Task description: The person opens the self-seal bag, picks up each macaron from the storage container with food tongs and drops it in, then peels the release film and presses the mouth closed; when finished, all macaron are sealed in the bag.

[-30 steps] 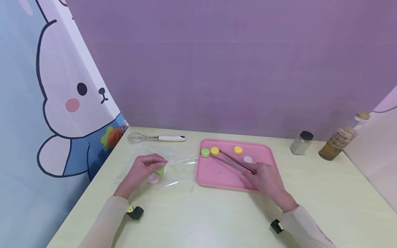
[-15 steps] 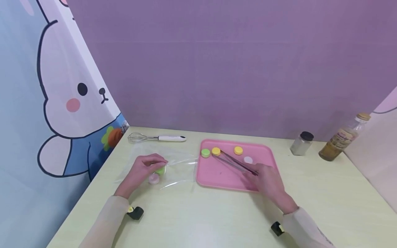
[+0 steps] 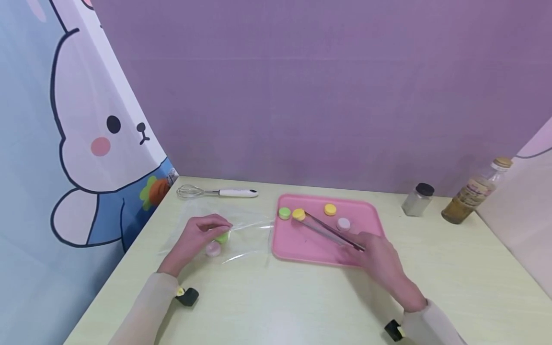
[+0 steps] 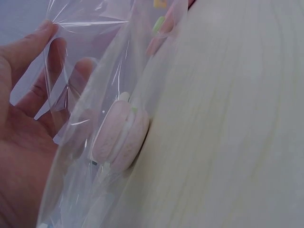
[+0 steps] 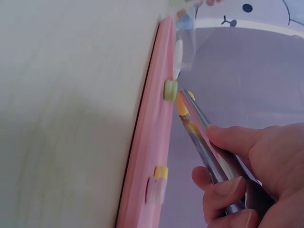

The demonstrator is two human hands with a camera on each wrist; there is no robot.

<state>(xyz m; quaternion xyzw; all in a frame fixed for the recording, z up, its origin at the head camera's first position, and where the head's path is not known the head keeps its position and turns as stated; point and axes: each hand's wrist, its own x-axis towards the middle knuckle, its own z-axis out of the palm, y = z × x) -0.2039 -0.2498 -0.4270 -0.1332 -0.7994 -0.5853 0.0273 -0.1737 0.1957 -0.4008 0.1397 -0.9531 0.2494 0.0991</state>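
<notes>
My left hand (image 3: pixel 196 242) pinches the upper layer of a clear plastic bag (image 3: pixel 254 232) between thumb and fingertips. Inside the bag lie a pink macaron (image 4: pixel 121 135) and a green macaron (image 3: pixel 222 237), the green one partly behind the fingers. My right hand (image 3: pixel 379 258) grips metal tongs (image 3: pixel 327 231), and their tips clasp a yellow macaron (image 5: pixel 181 105). In the right wrist view that macaron is raised off the pink tray (image 3: pixel 316 256). A green macaron (image 3: pixel 284 213), another yellow macaron (image 3: pixel 330 209) and a pale pink macaron (image 3: pixel 343 224) sit on the tray.
Behind the bag lies a whisk (image 3: pixel 238 192) with a white handle. A black-lidded glass jar (image 3: pixel 416 203) and a corked bottle (image 3: pixel 467 199) of brown liquid stand at the back right. A purple backdrop (image 3: pixel 276 120) rises along the table's far edge.
The tongs have closed in on the yellow macaron, which now tilts and is lifted from the tray. My right hand has shifted slightly right and nearer. My left hand stays put.
</notes>
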